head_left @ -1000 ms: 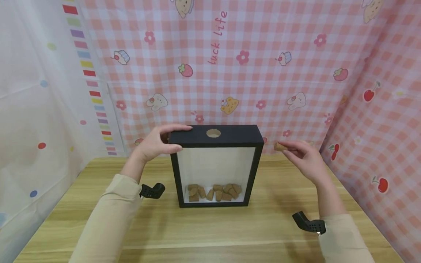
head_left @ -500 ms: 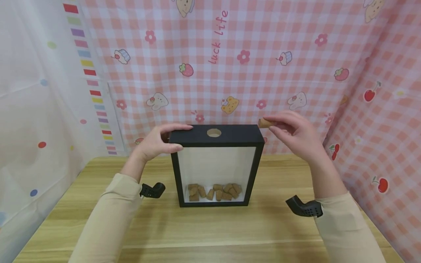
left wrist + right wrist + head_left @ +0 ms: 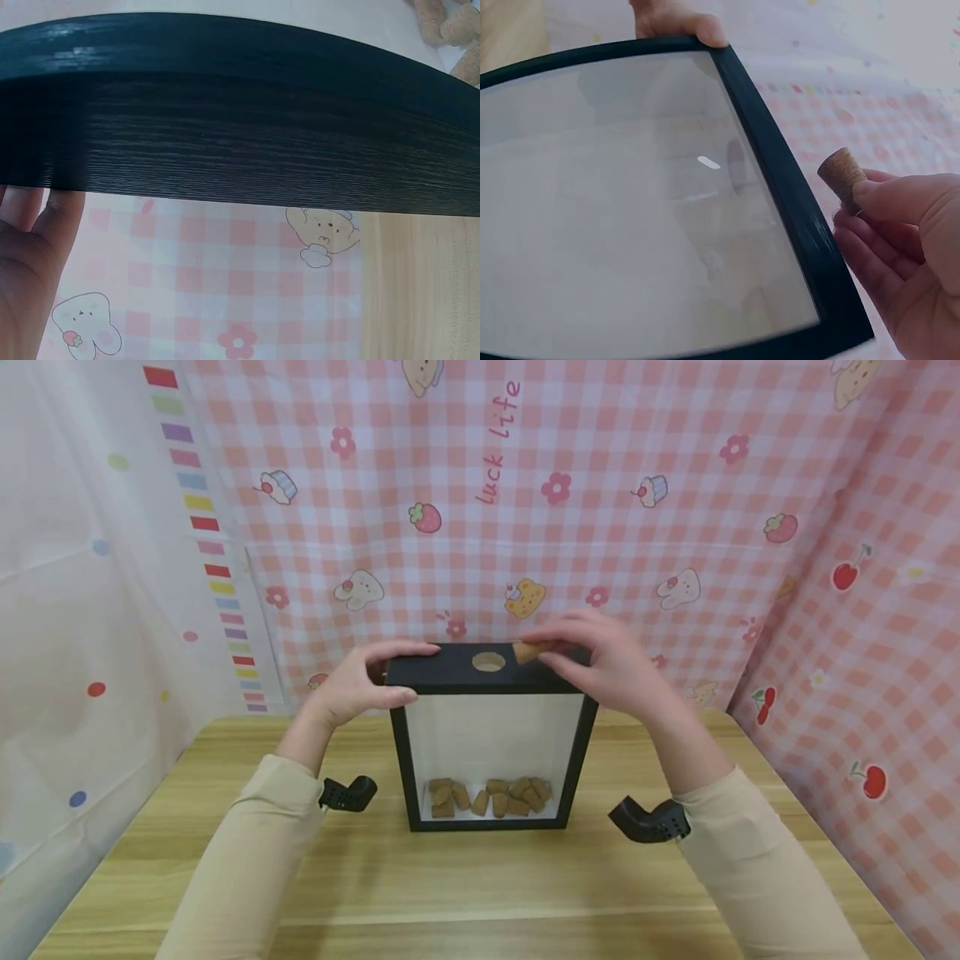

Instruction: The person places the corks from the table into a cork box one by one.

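Note:
A black shadow-box frame [image 3: 401, 760] with a clear front stands upright on the table, a round hole [image 3: 488, 662] in its top. Several corks [image 3: 517, 797] lie inside along the bottom. My left hand [image 3: 352, 687] grips the frame's upper left corner, thumb at the front edge and fingers over the back. Between thumb and fingers, my right hand [image 3: 600, 660] pinches a tapered cork [image 3: 842, 174] just right of the hole, close over the frame's top. In the left wrist view the frame's dark side [image 3: 247, 142] fills the upper part, with some left fingers behind it.
The wood-grain table [image 3: 465, 893] runs up to a pink checked cloth [image 3: 450, 468] hanging behind the frame. More checked cloth [image 3: 885, 693] hangs at the right and a pale dotted one [image 3: 90, 627] at the left. A black wrist mount [image 3: 648, 821] sticks out from the right sleeve.
My right hand has carried the cork left and up from beside the frame to over its top, near the hole. My left hand and the frame stay in place.

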`<state>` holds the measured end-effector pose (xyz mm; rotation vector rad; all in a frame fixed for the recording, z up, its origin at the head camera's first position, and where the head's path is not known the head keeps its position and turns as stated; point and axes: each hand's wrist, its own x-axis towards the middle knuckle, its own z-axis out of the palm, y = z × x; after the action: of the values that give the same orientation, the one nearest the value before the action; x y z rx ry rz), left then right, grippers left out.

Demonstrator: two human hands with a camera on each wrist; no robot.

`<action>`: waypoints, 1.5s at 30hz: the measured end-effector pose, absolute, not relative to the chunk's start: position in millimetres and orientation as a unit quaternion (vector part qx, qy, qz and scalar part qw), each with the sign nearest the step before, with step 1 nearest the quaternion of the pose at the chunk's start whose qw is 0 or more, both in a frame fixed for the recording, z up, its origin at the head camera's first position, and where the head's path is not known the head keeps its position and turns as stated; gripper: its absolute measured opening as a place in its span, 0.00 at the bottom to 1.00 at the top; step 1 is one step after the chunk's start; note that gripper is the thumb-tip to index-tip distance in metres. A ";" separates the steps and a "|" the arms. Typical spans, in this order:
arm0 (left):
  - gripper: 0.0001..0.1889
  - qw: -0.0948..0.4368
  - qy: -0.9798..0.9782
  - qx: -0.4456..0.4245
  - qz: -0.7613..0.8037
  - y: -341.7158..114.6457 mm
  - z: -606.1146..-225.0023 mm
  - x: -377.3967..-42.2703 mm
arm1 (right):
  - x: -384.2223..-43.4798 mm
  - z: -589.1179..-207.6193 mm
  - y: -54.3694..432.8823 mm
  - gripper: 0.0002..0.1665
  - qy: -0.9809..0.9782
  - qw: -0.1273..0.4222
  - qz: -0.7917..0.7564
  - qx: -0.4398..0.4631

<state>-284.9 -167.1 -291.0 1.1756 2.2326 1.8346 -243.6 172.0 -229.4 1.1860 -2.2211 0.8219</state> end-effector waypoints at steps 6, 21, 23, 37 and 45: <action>0.27 0.016 0.712 0.376 0.593 -166.2 -290.9 -284.3 | -250.1 -224.8 152.1 0.16 -0.818 0.224 0.276 0.453; 0.28 0.021 0.710 0.374 0.597 -165.2 -291.2 -284.2 | -257.4 -223.9 139.5 0.16 -0.841 0.188 0.242 0.446; 0.28 0.018 0.711 0.375 0.594 -165.7 -291.5 -284.3 | -256.8 -224.7 143.0 0.16 -0.832 0.192 0.256 0.452; 0.29 0.009 0.715 0.383 0.585 -166.6 -292.2 -284.7 | -231.4 -233.8 187.1 0.19 -0.808 0.246 0.303 0.442; 0.32 0.003 0.707 0.387 0.592 -166.6 -294.9 -283.5 | -221.8 -239.1 210.5 0.24 -0.799 0.256 0.312 0.445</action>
<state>-283.5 -166.6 -294.9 1.2145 2.2174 1.8554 -221.8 210.5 -239.1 1.2063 -2.1694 0.8476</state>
